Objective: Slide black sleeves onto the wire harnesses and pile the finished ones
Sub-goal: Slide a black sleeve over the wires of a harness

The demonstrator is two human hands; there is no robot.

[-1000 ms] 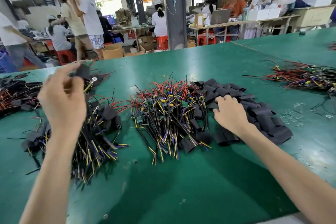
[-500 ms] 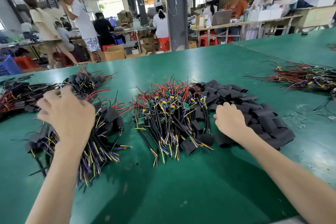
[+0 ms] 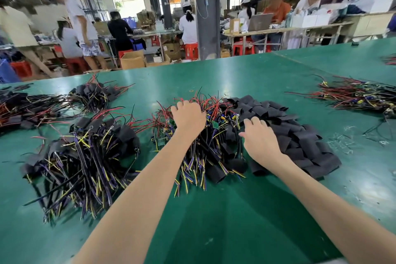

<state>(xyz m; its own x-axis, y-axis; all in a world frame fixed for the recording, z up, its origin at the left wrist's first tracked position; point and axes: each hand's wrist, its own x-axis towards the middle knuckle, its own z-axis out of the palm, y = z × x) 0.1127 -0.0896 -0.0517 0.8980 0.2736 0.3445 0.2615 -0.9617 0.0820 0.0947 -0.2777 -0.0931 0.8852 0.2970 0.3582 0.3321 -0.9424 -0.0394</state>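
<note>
We see a glossy, smooth green table (image 3: 235,75), matt black sleeves (image 3: 300,141), plastic-coated wires (image 3: 201,156), cardboard box (image 3: 131,61).

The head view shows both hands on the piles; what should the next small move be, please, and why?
Probably pull one harness free with the left hand, whose fingers curl into the pile of multicoloured wire harnesses; the right hand lies on the flat black sleeves, ready to pinch one.
</note>
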